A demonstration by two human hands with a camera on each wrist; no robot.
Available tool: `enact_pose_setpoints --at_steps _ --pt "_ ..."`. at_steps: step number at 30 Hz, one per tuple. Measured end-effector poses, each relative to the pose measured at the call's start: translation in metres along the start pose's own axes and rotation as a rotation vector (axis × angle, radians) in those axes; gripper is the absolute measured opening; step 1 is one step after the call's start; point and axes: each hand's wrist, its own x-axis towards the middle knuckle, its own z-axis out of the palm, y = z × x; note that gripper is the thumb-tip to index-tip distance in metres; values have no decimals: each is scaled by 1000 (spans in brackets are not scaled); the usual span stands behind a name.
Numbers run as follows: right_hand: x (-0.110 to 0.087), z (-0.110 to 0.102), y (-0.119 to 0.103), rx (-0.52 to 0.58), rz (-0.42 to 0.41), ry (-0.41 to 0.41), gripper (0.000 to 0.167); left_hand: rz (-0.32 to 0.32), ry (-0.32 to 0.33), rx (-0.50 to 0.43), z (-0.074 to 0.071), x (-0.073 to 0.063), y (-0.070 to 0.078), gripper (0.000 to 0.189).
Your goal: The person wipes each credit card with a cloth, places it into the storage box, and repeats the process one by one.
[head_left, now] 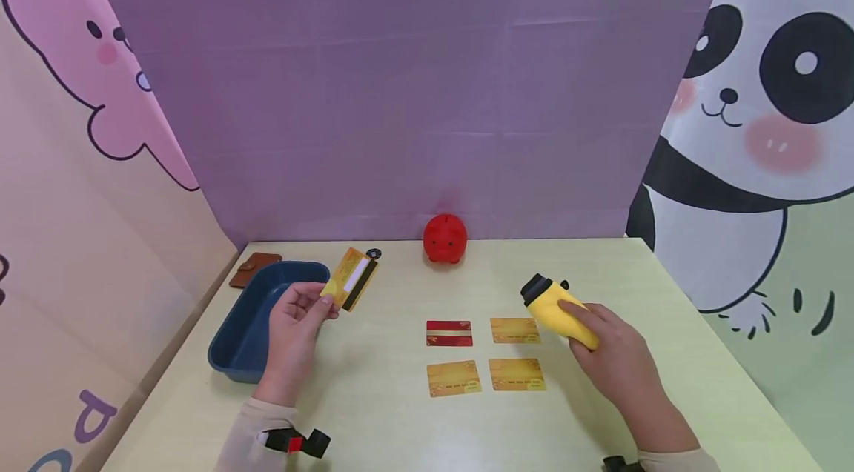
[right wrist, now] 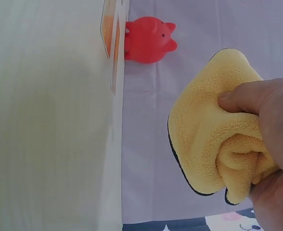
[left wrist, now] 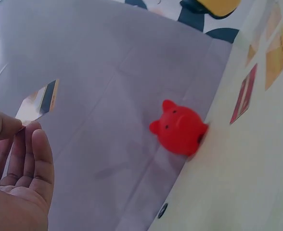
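Observation:
My left hand [head_left: 298, 331] pinches a gold bank card [head_left: 351, 279] between thumb and fingers, raised beside the right rim of a blue bin. The card's back, with a black stripe and a white strip, shows in the head view. In my right hand [head_left: 617, 357] is a bunched yellow cloth [right wrist: 204, 120] with black edging, held above the table's right side. Below and between the hands lie a red card [head_left: 449, 333] and three gold cards [head_left: 517, 374], laid out in two rows.
A red piggy bank [head_left: 445, 238] stands at the table's back edge. The blue bin [head_left: 223, 367] sits at the left, with a brown leather wallet [head_left: 253, 268] behind it. A small round black object [head_left: 373, 254] lies near the back. Purple cloth [head_left: 414, 87] hangs behind the table.

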Motion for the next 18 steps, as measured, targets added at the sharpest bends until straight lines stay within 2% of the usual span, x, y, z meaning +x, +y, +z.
enact_pose_setpoints --at_steps 8,18 --pt "-1 -4 8 18 56 5 64 36 102 -17 -24 12 6 25" --pt "-4 -1 18 33 97 -2 60 -10 243 -22 -51 22 9 27"
